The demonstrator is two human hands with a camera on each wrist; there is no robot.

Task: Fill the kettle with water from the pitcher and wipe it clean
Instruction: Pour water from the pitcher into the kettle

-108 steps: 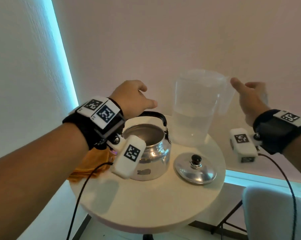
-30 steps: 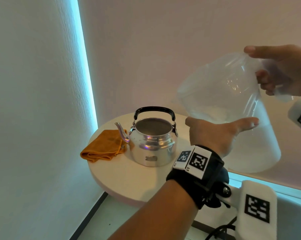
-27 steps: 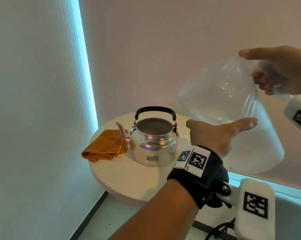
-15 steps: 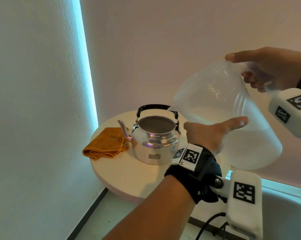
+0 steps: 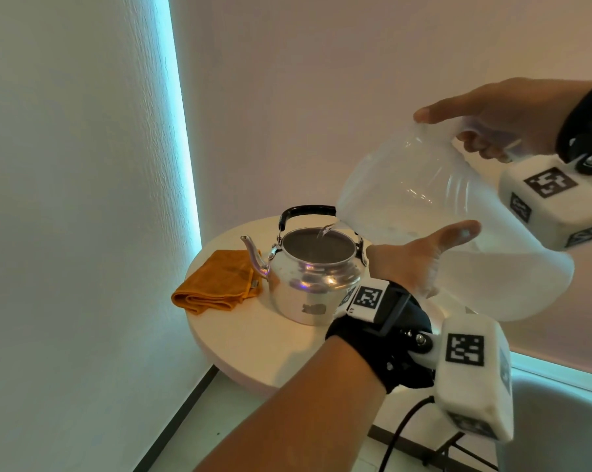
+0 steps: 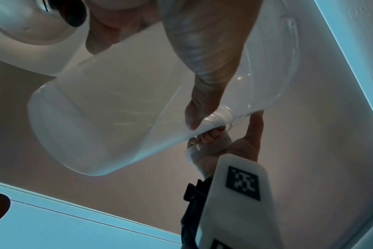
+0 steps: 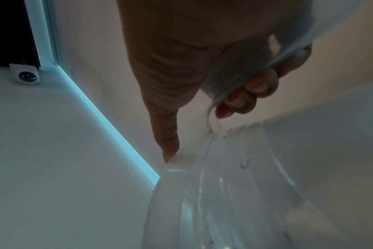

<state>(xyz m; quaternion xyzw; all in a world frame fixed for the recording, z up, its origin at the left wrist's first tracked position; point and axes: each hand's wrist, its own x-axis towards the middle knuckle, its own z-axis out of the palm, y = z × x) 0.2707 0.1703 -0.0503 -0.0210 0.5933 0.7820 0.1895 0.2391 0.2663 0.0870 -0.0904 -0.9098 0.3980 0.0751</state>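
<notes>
The steel kettle [image 5: 313, 284] stands lidless on the round table [image 5: 253, 345], its black handle [image 5: 304, 210] upright. A clear plastic pitcher [image 5: 434, 206] is tilted over it, and a thin stream of water [image 5: 325, 229] runs from the spout into the kettle's mouth. My right hand [image 5: 512, 117] grips the pitcher's handle, thumb on the rim; the right wrist view shows those fingers [image 7: 245, 94] curled round it. My left hand [image 5: 417, 257] cups the pitcher's [image 6: 106, 109] body from below, thumb [image 6: 209, 70] along its side. A folded orange cloth [image 5: 216, 284] lies left of the kettle.
The table sits in a corner, with a white wall [image 5: 83, 233] close on the left and a lit blue strip along the edge. A pale chair [image 5: 560, 424] stands at the lower right. A black cable [image 5: 400, 424] hangs from my left wrist.
The pitcher was lifted off the table and has tipped further toward the kettle; water now runs from its spout. My left hand left the kettle and now holds the pitcher's body.
</notes>
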